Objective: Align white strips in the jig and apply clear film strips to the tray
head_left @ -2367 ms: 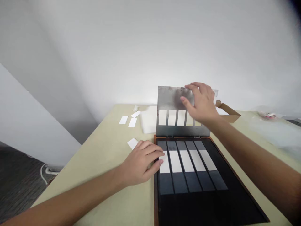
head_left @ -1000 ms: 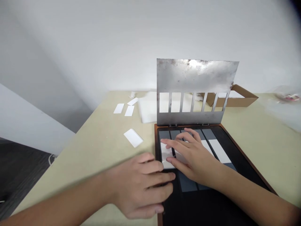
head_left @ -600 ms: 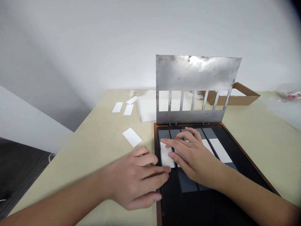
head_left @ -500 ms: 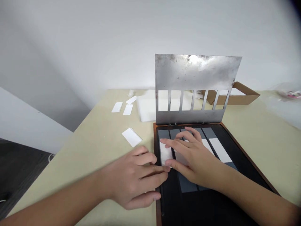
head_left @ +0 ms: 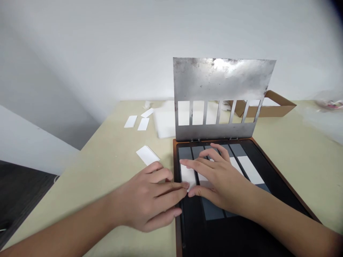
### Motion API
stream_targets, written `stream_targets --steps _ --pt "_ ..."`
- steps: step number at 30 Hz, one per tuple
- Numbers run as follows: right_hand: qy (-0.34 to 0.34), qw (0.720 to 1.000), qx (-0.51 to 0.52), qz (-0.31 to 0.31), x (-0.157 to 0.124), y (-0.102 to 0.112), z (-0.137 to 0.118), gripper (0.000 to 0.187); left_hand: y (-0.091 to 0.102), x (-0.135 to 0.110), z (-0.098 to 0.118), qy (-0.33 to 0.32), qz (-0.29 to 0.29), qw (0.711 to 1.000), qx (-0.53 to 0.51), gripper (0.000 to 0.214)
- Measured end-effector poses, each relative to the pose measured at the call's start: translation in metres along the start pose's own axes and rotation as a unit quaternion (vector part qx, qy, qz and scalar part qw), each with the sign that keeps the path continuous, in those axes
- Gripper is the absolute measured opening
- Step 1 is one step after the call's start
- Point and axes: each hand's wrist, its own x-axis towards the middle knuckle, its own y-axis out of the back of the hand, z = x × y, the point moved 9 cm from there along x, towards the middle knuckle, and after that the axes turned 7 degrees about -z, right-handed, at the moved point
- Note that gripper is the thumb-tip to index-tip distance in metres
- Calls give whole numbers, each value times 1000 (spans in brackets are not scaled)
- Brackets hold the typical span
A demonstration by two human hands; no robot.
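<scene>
A white card (head_left: 189, 178) lies in the leftmost slot of the black tray jig (head_left: 209, 235). My right hand (head_left: 217, 173) arches over the jig with fingers spread; its index fingertip rests at the card's top end and its thumb tip is by the lower end. From the left, my left hand (head_left: 155, 196) reaches across the frame with fingers stretched, one fingertip touching the card's lower edge. Another white card (head_left: 250, 169) sits in a slot at the right; cards in the slots between are partly hidden under my right hand. A metal plate (head_left: 222, 82) with a row of rectangular openings stands raised, hinged at the jig's back.
Loose white cards lie left of the jig, the nearest a small stack (head_left: 147, 155). Behind the plate are a whitish translucent sheet (head_left: 163, 121) and a cardboard box (head_left: 278, 111) with white contents. A clear plastic bag (head_left: 329, 110) lies at the far right of the table (head_left: 305, 142).
My left hand's fingertips have shifted slightly up and left along the card's lower edge. My right hand stays over the same card. The whole view has shifted a little.
</scene>
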Motion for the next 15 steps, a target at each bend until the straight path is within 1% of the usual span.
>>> stream_targets --steps 5,10,12,15 --pt "-12 1000 0 -1 1 0 0 47 -1 -1 -2 14 4 1000 16 29" --pt "-14 1000 -7 2 2 -2 1 41 0 -2 -5 18 6 999 43 25" --pt "-16 1000 -4 3 2 -2 2 39 2 -2 -5 12 11 999 50 23" --pt "-24 1000 2 4 3 -2 3 38 5 -2 4 -23 21 999 40 24"
